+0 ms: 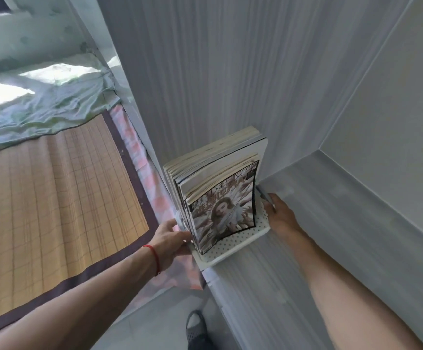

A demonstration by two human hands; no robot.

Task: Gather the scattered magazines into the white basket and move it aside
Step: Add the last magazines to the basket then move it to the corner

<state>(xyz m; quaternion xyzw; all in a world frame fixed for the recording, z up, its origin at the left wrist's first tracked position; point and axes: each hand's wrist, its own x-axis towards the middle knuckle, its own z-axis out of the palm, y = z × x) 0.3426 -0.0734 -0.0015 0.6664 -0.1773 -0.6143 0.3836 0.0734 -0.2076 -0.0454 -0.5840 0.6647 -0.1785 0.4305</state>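
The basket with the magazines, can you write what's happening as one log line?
white basket: on ledge | magazines: upright inside | left hand: holds left end | right hand: holds right end

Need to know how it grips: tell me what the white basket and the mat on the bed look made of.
White basket: likely rigid plastic or coated metal, matte, evenly perforated with small holes. Mat: seemingly woven bamboo or rattan, tan strips in a grid, dark fabric border.

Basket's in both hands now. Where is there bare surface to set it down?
Bare grey ledge runs right of the white basket, between the right hand and the wall corner, and on toward the camera beside the right forearm. Crowded at the ledge's left edge: the basket with upright magazines sits there, left hand on its side. The woven bed mat is also bare.
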